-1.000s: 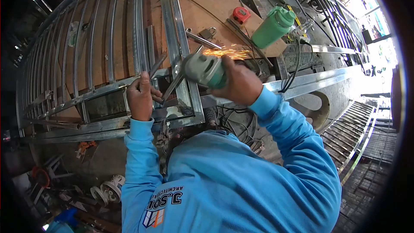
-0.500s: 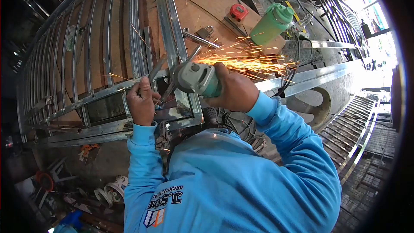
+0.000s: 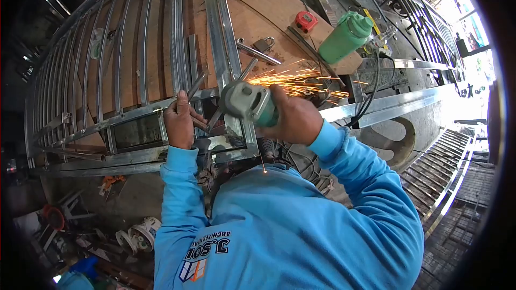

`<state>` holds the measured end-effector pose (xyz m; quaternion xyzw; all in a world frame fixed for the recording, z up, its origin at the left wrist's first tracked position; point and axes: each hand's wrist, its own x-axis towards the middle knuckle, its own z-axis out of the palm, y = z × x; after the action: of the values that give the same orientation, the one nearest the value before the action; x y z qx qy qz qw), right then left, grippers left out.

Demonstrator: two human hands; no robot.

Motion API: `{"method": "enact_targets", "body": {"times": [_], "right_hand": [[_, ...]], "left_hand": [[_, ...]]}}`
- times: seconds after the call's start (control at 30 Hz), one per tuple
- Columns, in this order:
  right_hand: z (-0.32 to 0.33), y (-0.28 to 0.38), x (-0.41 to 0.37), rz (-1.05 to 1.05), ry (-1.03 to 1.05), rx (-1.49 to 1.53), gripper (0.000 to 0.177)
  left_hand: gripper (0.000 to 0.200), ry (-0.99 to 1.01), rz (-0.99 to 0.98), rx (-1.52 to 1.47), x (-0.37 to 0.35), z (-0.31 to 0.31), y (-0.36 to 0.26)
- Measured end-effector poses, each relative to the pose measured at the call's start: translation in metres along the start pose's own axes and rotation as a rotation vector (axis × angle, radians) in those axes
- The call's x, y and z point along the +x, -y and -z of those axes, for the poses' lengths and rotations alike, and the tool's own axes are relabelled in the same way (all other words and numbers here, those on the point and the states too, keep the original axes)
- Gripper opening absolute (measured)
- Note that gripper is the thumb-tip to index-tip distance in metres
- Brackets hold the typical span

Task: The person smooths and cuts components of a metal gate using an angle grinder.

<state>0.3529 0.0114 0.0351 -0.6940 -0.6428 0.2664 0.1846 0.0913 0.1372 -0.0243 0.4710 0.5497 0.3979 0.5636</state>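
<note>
My right hand (image 3: 301,118) is wrapped round the body of a grey-green angle grinder (image 3: 248,100), whose disc side faces down and is hidden. Orange sparks (image 3: 290,79) stream rightward from under its head. My left hand (image 3: 181,126) is closed, with a narrow steel bar (image 3: 198,81) sticking up past its fingertips; the bar's lower part is hidden. Another slanting steel piece (image 3: 249,66) shows beyond the grinder's head and passes beneath it. Both hands are over the corner of a welded metal frame (image 3: 235,129).
On brown plywood (image 3: 263,0) lie a padlock (image 3: 264,44), a metal rod (image 3: 258,52) and a red tape measure (image 3: 306,21). A green bottle (image 3: 345,37) stands near a black cable (image 3: 371,88). A barred grille (image 3: 102,59) spreads left. White buckets (image 3: 142,234) sit on the floor lower left.
The view has shifted slightly, so the bench things appear a little lower and further right. The spark stream is shorter and narrower. Both hands keep their holds.
</note>
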Motion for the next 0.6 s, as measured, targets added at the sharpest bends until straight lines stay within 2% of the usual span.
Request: {"method": "enact_targets", "body": {"times": [0.07, 0.13, 0.2, 0.3, 0.33, 0.4, 0.5, 0.53, 0.6], "right_hand": [[0.011, -0.012, 0.011, -0.067, -0.057, 0.011, 0.091], [0.02, -0.033, 0.024, 0.003, -0.215, 0.018, 0.085], [0.022, -0.043, 0.028, -0.032, -0.23, 0.01, 0.087], [0.02, -0.015, 0.013, -0.085, -0.04, 0.031, 0.089], [0.013, -0.014, 0.006, -0.013, -0.011, 0.033, 0.091], [0.002, -0.008, 0.002, 0.06, -0.033, 0.025, 0.075], [0.011, -0.018, 0.012, -0.03, -0.078, 0.03, 0.076], [0.015, -0.026, 0.02, -0.062, -0.128, 0.02, 0.083], [0.023, -0.042, 0.031, -0.069, -0.22, 0.052, 0.082]], "left_hand": [[0.056, 0.014, -0.002, -0.032, 0.0, 0.002, 0.003], [0.057, 0.045, -0.006, -0.061, 0.0, 0.002, 0.004], [0.057, 0.052, 0.021, -0.055, 0.001, 0.004, 0.006], [0.054, 0.048, 0.056, -0.066, 0.007, 0.007, 0.015], [0.052, 0.045, 0.067, -0.07, 0.008, 0.006, 0.016], [0.047, 0.062, 0.051, -0.105, 0.009, 0.005, 0.017], [0.041, 0.056, 0.043, -0.132, 0.01, 0.004, 0.018], [0.039, 0.046, 0.042, -0.137, 0.01, 0.004, 0.019], [0.034, 0.022, 0.039, -0.094, 0.008, 0.002, 0.019]]}}
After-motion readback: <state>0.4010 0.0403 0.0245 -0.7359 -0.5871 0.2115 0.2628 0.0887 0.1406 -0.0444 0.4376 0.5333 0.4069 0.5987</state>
